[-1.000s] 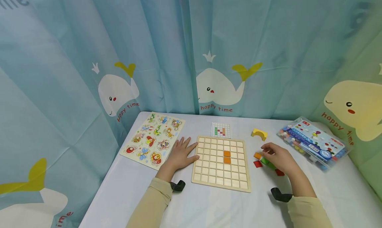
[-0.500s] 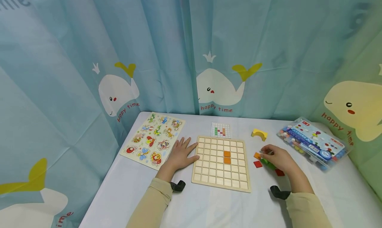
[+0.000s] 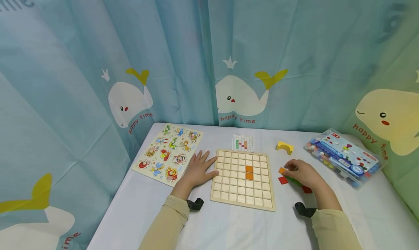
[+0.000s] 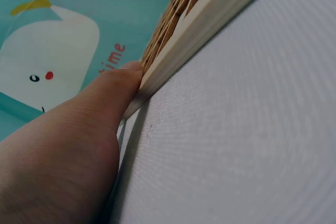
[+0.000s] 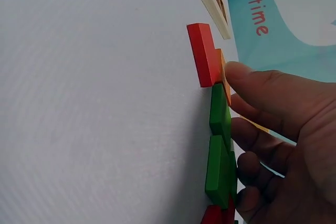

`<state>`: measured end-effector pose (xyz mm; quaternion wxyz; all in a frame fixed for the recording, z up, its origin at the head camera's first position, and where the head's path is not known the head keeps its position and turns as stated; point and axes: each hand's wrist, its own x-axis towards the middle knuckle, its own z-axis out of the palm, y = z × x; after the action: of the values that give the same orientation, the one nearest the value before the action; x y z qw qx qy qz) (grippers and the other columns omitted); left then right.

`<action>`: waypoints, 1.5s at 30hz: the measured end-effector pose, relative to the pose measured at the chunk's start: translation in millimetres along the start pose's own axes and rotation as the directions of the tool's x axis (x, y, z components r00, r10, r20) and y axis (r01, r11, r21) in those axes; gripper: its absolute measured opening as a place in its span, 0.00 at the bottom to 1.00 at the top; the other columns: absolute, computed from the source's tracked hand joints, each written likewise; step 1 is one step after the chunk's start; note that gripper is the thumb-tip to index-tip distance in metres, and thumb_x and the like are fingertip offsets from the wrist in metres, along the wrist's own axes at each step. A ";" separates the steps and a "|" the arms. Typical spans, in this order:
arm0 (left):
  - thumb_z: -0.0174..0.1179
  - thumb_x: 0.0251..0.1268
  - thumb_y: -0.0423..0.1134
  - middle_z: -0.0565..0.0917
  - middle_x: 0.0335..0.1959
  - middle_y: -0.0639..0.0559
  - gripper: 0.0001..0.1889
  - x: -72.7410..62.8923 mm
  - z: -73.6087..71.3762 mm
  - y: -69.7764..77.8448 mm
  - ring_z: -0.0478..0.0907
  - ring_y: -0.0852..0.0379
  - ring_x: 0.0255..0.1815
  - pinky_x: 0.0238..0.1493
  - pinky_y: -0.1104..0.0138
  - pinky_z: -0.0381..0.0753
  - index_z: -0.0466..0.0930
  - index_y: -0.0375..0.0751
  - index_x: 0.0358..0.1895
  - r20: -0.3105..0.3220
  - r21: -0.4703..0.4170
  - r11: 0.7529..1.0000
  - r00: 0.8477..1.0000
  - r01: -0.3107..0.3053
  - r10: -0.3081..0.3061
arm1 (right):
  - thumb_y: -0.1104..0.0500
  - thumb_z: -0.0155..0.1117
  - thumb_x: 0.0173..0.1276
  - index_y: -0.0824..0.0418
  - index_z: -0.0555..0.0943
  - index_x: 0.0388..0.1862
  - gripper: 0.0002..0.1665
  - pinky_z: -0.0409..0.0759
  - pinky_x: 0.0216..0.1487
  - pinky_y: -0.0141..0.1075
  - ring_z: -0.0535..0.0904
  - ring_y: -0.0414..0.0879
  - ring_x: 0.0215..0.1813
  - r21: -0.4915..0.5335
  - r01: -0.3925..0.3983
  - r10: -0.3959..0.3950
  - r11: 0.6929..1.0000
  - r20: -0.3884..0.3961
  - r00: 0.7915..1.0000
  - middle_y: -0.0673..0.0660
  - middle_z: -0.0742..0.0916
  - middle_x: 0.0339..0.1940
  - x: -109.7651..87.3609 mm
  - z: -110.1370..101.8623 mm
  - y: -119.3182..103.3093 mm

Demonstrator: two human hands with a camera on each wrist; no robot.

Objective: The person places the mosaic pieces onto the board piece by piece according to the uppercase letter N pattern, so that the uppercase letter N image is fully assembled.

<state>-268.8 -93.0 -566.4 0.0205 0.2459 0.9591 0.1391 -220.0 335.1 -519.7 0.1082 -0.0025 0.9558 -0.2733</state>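
Note:
My left hand (image 3: 197,172) lies flat with spread fingers at the left edge of the wooden grid board (image 3: 242,205). In the left wrist view its thumb (image 4: 113,85) presses the board's side. Two orange tiles (image 3: 249,172) sit one above the other in the grid. Right of the board, my right hand (image 3: 302,174) pinches a loose orange tile (image 5: 222,69) between thumb and curled index finger. A red tile (image 5: 202,53) lies right beside it. Below the other curled fingers are several green tiles (image 5: 217,169) and more red ones (image 3: 307,189), partly hidden by the hand.
A small pattern card (image 3: 242,143) lies behind the board. A yellow arch block (image 3: 284,147) stands to its right, and a clear plastic box (image 3: 345,157) of colored pieces is at the far right. An insect picture board (image 3: 168,153) lies left, beside the left hand.
My right hand has shifted slightly left and toward me, its thumb and index finger coming onto the loose orange tile. The left hand and the grid board have not moved.

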 end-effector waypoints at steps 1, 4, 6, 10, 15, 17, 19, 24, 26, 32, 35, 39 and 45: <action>0.41 0.67 0.74 0.52 0.82 0.50 0.38 0.1 0.1 0.1 0.43 0.41 0.82 0.81 0.45 0.40 0.55 0.67 0.78 0.001 0.001 1.000 1.000 0.000 0.000 | 0.45 0.68 0.66 0.65 0.80 0.52 0.27 0.78 0.45 0.46 0.74 0.52 0.43 -0.003 0.005 -0.005 1.000 0.002 1.000 0.61 0.82 0.43 0.1 0.2 0.0; 0.42 0.67 0.74 0.52 0.82 0.49 0.38 0.1 0.2 0.2 0.43 0.40 0.82 0.81 0.45 0.40 0.55 0.66 0.78 0.000 0.003 1.000 1.000 -0.001 0.001 | 0.46 0.69 0.65 0.63 0.80 0.50 0.25 0.77 0.45 0.47 0.74 0.52 0.43 -0.017 0.016 -0.016 1.000 -0.002 1.000 0.60 0.82 0.43 0.1 0.3 -0.3; 0.42 0.67 0.73 0.52 0.82 0.49 0.38 0.0 0.2 0.3 0.43 0.40 0.82 0.81 0.45 0.40 0.55 0.66 0.78 -0.002 0.001 1.000 1.000 -0.001 0.001 | 0.47 0.69 0.65 0.63 0.81 0.49 0.23 0.77 0.45 0.47 0.74 0.52 0.43 -0.025 0.023 -0.024 0.999 -0.007 1.000 0.59 0.82 0.42 -0.2 0.0 -0.5; 0.42 0.67 0.74 0.52 0.82 0.49 0.38 -0.4 0.5 0.3 0.43 0.41 0.82 0.81 0.45 0.40 0.55 0.66 0.78 -0.003 0.001 1.000 1.000 -0.002 0.002 | 0.48 0.69 0.65 0.62 0.81 0.47 0.21 0.76 0.45 0.46 0.74 0.52 0.42 -0.031 0.036 -0.036 0.999 -0.014 0.999 0.59 0.82 0.41 0.2 0.3 0.5; 0.42 0.67 0.74 0.52 0.82 0.50 0.38 -0.8 1.0 0.4 0.43 0.41 0.83 0.81 0.45 0.40 0.55 0.67 0.78 -0.002 0.005 1.000 1.000 -0.002 0.002 | 0.46 0.69 0.65 0.61 0.81 0.48 0.22 0.76 0.45 0.46 0.74 0.51 0.42 -0.026 0.033 -0.033 0.999 -0.005 0.999 0.58 0.81 0.41 1.3 1.5 1.8; 0.42 0.67 0.73 0.52 0.82 0.50 0.38 -1.0 0.8 0.7 0.43 0.41 0.83 0.81 0.45 0.40 0.55 0.67 0.78 -0.005 0.000 1.000 1.000 -0.003 0.003 | 0.46 0.69 0.65 0.62 0.80 0.48 0.23 0.75 0.44 0.45 0.74 0.51 0.42 -0.026 0.036 -0.036 0.999 -0.004 0.999 0.58 0.81 0.41 1.5 2.0 1.8; 0.43 0.67 0.73 0.52 0.81 0.49 0.37 -0.6 1.2 0.3 0.43 0.41 0.82 0.81 0.45 0.40 0.56 0.66 0.77 -0.008 -0.006 1.000 1.000 -0.004 0.004 | 0.46 0.69 0.64 0.62 0.80 0.48 0.23 0.75 0.44 0.45 0.73 0.51 0.42 -0.028 0.037 -0.038 0.999 -0.006 0.999 0.58 0.81 0.41 1.5 2.1 1.4; 0.42 0.68 0.73 0.52 0.82 0.50 0.38 0.7 3.3 -1.3 0.43 0.41 0.83 0.81 0.46 0.40 0.56 0.66 0.78 -0.003 0.004 1.000 1.000 -0.001 0.001 | 0.47 0.70 0.64 0.62 0.81 0.47 0.22 0.76 0.45 0.47 0.74 0.51 0.42 -0.028 0.031 -0.031 0.999 -0.015 0.999 0.58 0.81 0.40 0.7 1.9 -1.3; 0.41 0.68 0.74 0.52 0.82 0.50 0.38 0.8 3.6 -1.7 0.42 0.41 0.83 0.81 0.46 0.40 0.55 0.67 0.78 -0.003 0.011 1.000 1.000 -0.001 0.001 | 0.48 0.70 0.65 0.63 0.81 0.47 0.22 0.76 0.46 0.48 0.74 0.51 0.42 -0.026 0.034 -0.035 0.999 -0.018 0.999 0.59 0.82 0.40 0.1 1.8 -2.5; 0.42 0.67 0.74 0.51 0.82 0.50 0.38 0.8 2.7 -1.3 0.42 0.42 0.83 0.81 0.46 0.40 0.55 0.67 0.78 -0.001 0.007 1.000 1.000 0.001 -0.001 | 0.48 0.70 0.65 0.65 0.80 0.47 0.22 0.77 0.46 0.49 0.75 0.51 0.42 -0.035 0.053 -0.054 0.998 -0.027 0.998 0.59 0.83 0.40 -0.2 1.6 -2.6; 0.42 0.67 0.73 0.52 0.82 0.50 0.38 0.8 2.0 -1.0 0.42 0.41 0.83 0.81 0.45 0.41 0.55 0.66 0.78 -0.004 0.000 1.000 1.000 0.000 0.000 | 0.48 0.70 0.65 0.65 0.80 0.47 0.23 0.78 0.47 0.50 0.76 0.51 0.42 -0.039 0.052 -0.053 0.998 -0.026 0.998 0.60 0.83 0.41 -0.1 1.6 -2.3; 0.42 0.67 0.73 0.52 0.82 0.50 0.38 0.6 1.5 -0.9 0.43 0.41 0.82 0.81 0.45 0.41 0.56 0.66 0.78 -0.007 0.001 1.000 1.000 -0.002 0.002 | 0.49 0.69 0.65 0.66 0.80 0.48 0.23 0.79 0.49 0.52 0.76 0.53 0.43 -0.033 0.027 -0.027 0.999 -0.013 1.000 0.62 0.83 0.42 -0.2 1.0 -2.0; 0.42 0.67 0.73 0.52 0.82 0.50 0.38 0.4 1.2 -0.2 0.43 0.40 0.82 0.81 0.45 0.41 0.56 0.66 0.78 -0.012 0.004 1.000 1.000 -0.006 0.006 | 0.48 0.69 0.66 0.67 0.79 0.51 0.25 0.79 0.48 0.51 0.76 0.53 0.43 -0.028 -0.006 0.006 1.000 -0.008 1.000 0.63 0.83 0.44 0.6 0.9 -0.7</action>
<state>-269.1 -92.7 -567.6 0.0140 0.2481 0.9586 0.1388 -220.4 334.0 -520.3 0.1052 -0.0001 0.9600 -0.2596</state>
